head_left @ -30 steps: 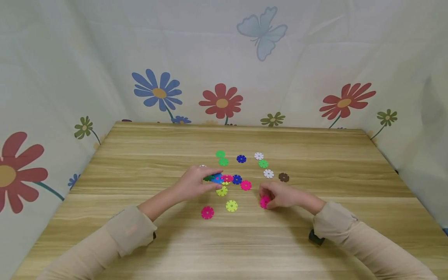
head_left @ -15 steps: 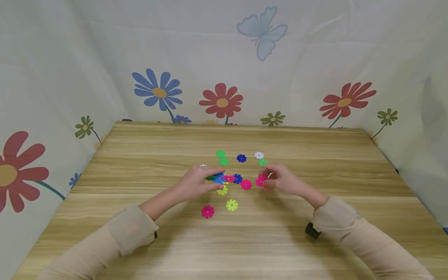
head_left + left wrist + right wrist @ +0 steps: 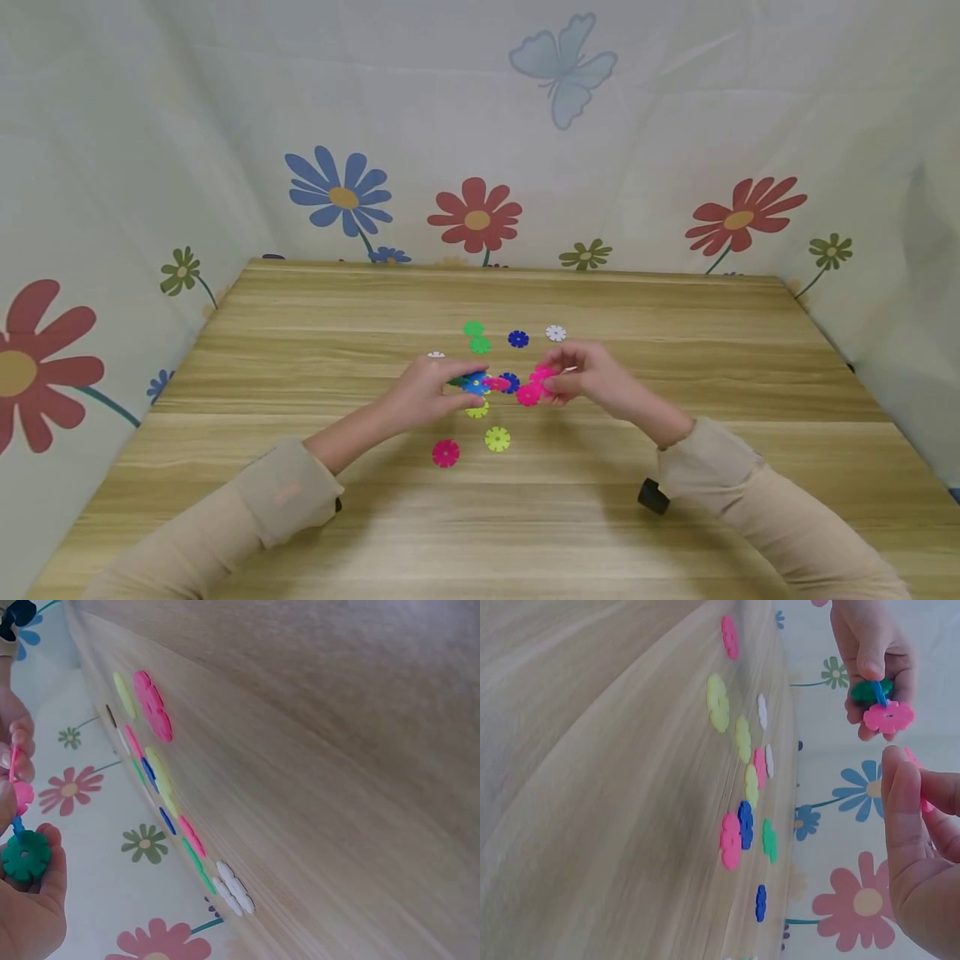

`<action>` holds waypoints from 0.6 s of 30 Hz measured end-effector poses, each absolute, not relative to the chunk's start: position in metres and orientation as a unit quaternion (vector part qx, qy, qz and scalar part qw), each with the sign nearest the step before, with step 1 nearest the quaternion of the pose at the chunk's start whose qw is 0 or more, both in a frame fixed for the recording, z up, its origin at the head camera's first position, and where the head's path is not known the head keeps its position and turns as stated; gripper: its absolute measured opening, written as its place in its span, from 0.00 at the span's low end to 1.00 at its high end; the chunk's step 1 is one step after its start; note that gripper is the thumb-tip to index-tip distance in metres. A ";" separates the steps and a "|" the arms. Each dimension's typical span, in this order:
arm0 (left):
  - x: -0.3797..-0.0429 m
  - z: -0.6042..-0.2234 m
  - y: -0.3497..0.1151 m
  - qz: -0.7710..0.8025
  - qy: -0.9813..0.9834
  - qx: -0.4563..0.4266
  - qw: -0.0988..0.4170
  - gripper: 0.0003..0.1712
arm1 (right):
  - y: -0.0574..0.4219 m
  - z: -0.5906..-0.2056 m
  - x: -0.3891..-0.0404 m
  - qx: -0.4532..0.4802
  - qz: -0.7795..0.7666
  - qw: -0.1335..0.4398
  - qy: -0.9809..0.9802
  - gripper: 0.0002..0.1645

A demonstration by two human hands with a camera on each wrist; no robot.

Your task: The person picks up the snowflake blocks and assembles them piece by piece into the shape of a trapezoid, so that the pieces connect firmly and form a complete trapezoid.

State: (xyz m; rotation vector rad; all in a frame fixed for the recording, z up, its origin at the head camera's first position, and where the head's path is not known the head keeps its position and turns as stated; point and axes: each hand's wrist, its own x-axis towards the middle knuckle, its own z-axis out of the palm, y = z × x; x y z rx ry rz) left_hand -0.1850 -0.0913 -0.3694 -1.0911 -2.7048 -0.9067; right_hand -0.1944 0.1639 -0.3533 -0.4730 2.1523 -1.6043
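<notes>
The right hand (image 3: 600, 383) pinches a pink disc (image 3: 542, 379) between thumb and fingers. The left hand (image 3: 416, 392) grips a chain of three: a green disc (image 3: 25, 856) in the fingers, a blue disc (image 3: 476, 382) under the thumb, then an end disc (image 3: 889, 717), also pink, sticking out toward the right hand. In the right wrist view a gap shows between the pink disc and the end disc, both held above the tabletop (image 3: 480, 533), about midway between its left and right edges.

The step looks like slotting one into the other. The two seem to stand roughly crosswise, which should suit it. It would be best to line up notch with notch before pushing, and keep the fingertips off the notch that meets. The left thumb should brace the blue disc close to its joint, since a sideways push could twist the chain loose. Press straight and evenly.

Below, a loose pink disc (image 3: 528, 395) overlaps the pink disc only in the head view. Nearer the front edge lies a yellow disc (image 3: 497, 439).
</notes>
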 end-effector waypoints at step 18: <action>-0.182 -0.367 -0.089 -0.296 -0.876 -0.378 0.055 0.26 | 0.148 -0.355 -0.189 -0.143 -0.617 0.262 0.728 0.17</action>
